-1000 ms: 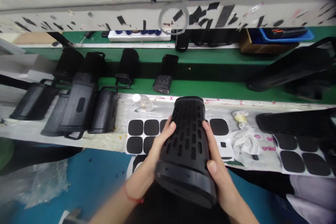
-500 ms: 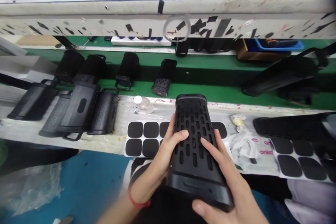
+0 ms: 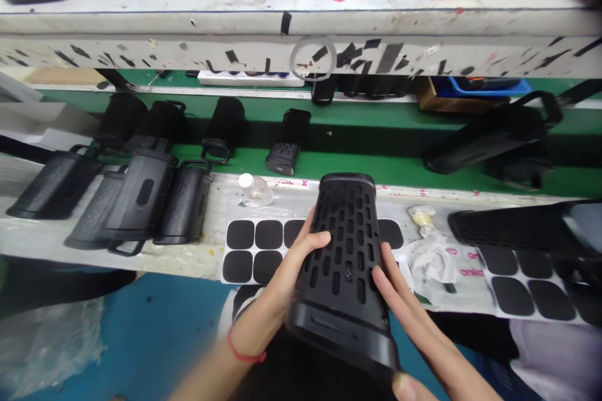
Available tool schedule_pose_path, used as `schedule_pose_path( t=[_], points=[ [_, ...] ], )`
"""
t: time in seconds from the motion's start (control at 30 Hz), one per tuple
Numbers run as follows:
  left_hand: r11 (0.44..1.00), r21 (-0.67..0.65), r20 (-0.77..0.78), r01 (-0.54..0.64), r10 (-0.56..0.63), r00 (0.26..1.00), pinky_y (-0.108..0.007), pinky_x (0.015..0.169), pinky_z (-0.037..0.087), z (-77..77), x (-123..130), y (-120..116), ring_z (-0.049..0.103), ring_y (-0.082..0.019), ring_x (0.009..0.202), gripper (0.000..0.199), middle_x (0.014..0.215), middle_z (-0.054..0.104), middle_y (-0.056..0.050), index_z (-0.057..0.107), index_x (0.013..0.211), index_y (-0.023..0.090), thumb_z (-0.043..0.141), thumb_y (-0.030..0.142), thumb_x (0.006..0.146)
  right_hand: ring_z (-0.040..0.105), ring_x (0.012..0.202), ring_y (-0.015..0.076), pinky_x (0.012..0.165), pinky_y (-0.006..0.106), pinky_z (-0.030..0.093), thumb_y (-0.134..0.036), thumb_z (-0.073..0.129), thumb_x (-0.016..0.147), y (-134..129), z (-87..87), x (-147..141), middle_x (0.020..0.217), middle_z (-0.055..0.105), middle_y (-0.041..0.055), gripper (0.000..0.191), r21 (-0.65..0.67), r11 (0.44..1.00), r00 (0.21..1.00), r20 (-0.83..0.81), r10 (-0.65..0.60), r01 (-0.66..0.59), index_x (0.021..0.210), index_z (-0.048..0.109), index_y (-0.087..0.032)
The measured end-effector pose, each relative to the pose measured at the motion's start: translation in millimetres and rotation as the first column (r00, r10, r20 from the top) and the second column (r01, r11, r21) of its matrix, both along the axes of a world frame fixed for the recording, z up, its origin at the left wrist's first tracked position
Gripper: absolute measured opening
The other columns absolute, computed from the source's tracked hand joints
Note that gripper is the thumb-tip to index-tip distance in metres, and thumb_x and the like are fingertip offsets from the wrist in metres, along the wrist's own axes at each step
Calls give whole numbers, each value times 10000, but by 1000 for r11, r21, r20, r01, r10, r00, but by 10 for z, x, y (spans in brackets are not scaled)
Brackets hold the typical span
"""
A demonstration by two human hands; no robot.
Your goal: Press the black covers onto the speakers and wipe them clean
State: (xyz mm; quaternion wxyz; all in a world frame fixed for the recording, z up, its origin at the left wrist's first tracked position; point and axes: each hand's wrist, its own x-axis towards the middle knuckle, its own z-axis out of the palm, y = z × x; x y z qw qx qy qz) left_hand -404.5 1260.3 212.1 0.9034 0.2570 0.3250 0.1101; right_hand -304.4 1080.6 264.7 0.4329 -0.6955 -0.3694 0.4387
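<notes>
A black slotted housing [image 3: 339,263], long and box-shaped with rows of oblong holes, is held tilted in front of me, above the bench edge. My left hand [image 3: 292,263] grips its left side, thumb lying on the slotted face and the other fingers mostly hidden. Along the right side lie the fingers of my right hand [image 3: 418,326], with its thumb at the near lower corner. Behind the housing, partly covered, is a white sheet of rounded black pads [image 3: 241,235]. A small clear bottle [image 3: 256,190] with a white cap lies beyond that sheet.
Several black housings with handles [image 3: 141,194] crowd the left bench. Another slotted housing [image 3: 288,143] lies on the green surface [image 3: 367,166]. A white shelf [image 3: 211,19] crosses above. At right are crumpled white wrapping [image 3: 435,260], a second pad sheet [image 3: 512,294] and a long black housing [image 3: 512,222].
The housing has turned slightly, its near end swinging left. My right hand's fingers have slid off the slotted face to its right edge, and its thumb has shifted right and down.
</notes>
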Motion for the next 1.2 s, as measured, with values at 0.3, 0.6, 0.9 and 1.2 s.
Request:
schedule_pose_path(
  t=[0.3, 0.6, 0.9, 1.2],
  points=[
    [997, 71, -43, -12, 15, 999, -404, 1018, 535, 102, 84, 2, 659, -290, 1207, 861, 1393, 644, -33, 308, 1553, 338, 697, 304, 785, 230, 1515, 238, 1186, 481, 344, -714, 127, 972, 227, -499, -51, 1652, 247, 1, 724, -49, 937, 842, -424, -332, 345, 1604, 179, -364],
    [927, 361, 225, -100, 18, 974, -376, 1237, 333, 89, -30, -126, 374, -256, 1492, 909, 1614, 395, 12, 233, 1576, 367, 749, 284, 832, 293, 1495, 298, 1198, 456, 350, -731, 567, 844, 245, -645, -137, 1640, 284, 11, 952, 71, 934, 843, -460, -280, 349, 1610, 155, -342],
    [813, 582, 59, -36, 2, 998, -462, 1251, 290, -158, -86, -18, 347, -316, 1499, 1000, 1658, 297, -53, 172, 1590, 337, 795, 310, 808, 362, 1460, 309, 1194, 517, 354, -437, 822, 764, 350, -506, -113, 1590, 366, 98, 1093, -85, 978, 964, -168, -204, 192, 1601, 133, -297],
    [814, 581, -8, 26, -26, 1000, -553, 1262, 235, -265, -235, -139, 384, -362, 1470, 1068, 1605, 396, -82, 204, 1590, 293, 847, 368, 741, 533, 1342, 274, 1103, 480, 482, -378, 621, 938, 5, -448, 52, 1588, 370, 109, 972, -198, 968, 964, -243, 104, -154, 1602, -88, -337]
  ],
)
